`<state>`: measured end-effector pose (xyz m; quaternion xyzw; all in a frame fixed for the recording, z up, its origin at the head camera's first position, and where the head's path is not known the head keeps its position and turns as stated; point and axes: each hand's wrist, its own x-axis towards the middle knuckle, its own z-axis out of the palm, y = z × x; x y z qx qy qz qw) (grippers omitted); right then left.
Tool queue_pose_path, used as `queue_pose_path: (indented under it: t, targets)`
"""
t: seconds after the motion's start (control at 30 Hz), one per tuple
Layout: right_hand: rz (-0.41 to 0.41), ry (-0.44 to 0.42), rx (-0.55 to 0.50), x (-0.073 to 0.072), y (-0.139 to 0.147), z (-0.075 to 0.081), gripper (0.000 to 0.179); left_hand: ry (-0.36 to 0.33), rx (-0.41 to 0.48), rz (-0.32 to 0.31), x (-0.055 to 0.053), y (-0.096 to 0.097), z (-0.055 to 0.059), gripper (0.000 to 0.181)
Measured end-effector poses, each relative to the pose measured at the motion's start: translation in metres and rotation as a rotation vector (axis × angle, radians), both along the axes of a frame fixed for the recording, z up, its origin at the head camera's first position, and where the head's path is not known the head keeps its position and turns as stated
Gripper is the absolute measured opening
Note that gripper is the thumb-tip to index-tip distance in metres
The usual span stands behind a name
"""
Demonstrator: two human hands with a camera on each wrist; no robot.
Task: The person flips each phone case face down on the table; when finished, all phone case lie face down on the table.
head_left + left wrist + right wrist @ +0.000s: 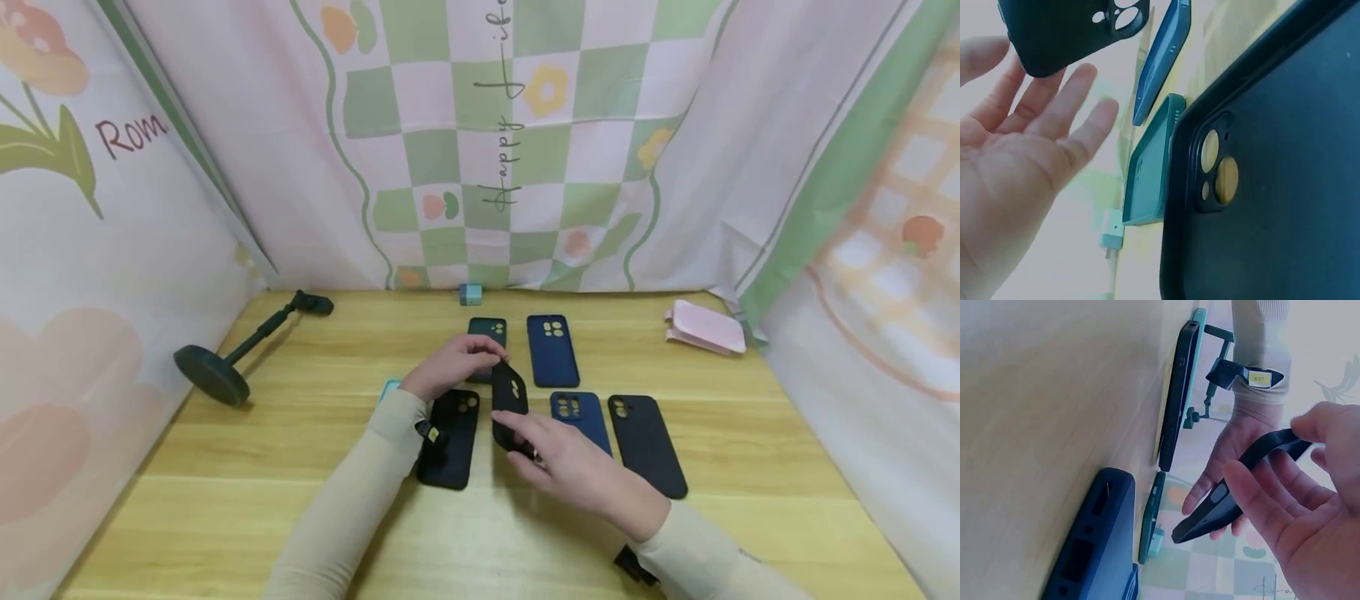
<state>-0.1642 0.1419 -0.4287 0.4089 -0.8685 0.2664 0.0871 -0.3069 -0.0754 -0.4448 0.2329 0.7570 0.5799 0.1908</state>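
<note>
A black phone case (510, 390) is held up on edge between both hands, its camera cutouts visible. My left hand (455, 365) pinches its far end between thumb and fingers; the other fingers (1104, 119) extend loosely beside it. My right hand (573, 458) grips the near end, with fingertips on its side edges, as the right wrist view shows. Under the left wrist lies another black phone case (450, 450), partly over a turquoise one (389, 387). Behind the left hand, a dark green phone case (487, 327) is partly covered.
A dark blue phone case (553, 354) lies at the back, another blue case (588, 417) and a black case (647, 446) at the right. A dark round-based stand (213, 375) lies at the left. A small blue-and-white block (470, 294) and a pink stand (707, 327) sit near the curtain.
</note>
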Motion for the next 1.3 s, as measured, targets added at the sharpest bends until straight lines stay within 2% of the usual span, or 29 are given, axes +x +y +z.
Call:
queue_pose_path:
  t: [0.1,0.37,0.57,0.7,0.87,1.1,1.3]
  targets:
    - [0.004,0.025,-0.04,0.0,0.003,-0.002,0.058,-0.042,0.069,-0.015,0.0,0.0,-0.002,0.024]
    - [-0.038,0.066,-0.096,-0.001,0.009,-0.001,0.048,0.003,0.12,-0.036,0.003,0.005,0.002,0.025]
    - [-0.096,0.155,-0.067,-0.002,0.012,-0.003,0.042,0.043,0.049,-0.02,0.002,0.009,-0.003,0.026]
    - [-0.137,0.169,-0.021,-0.002,0.015,-0.005,0.039,0.087,-0.033,-0.009,0.003,0.012,-0.005,0.028]
    - [-0.166,0.141,0.1,-0.001,0.018,-0.007,0.037,0.124,-0.111,-0.019,0.004,0.02,-0.007,0.03]
    - [-0.187,0.046,0.249,-0.001,0.023,-0.01,0.037,0.176,-0.228,-0.039,0.005,0.034,-0.008,0.028]
    - [-0.196,-0.04,0.358,-0.001,0.024,-0.012,0.036,0.147,-0.247,-0.04,0.006,0.038,-0.011,0.02]
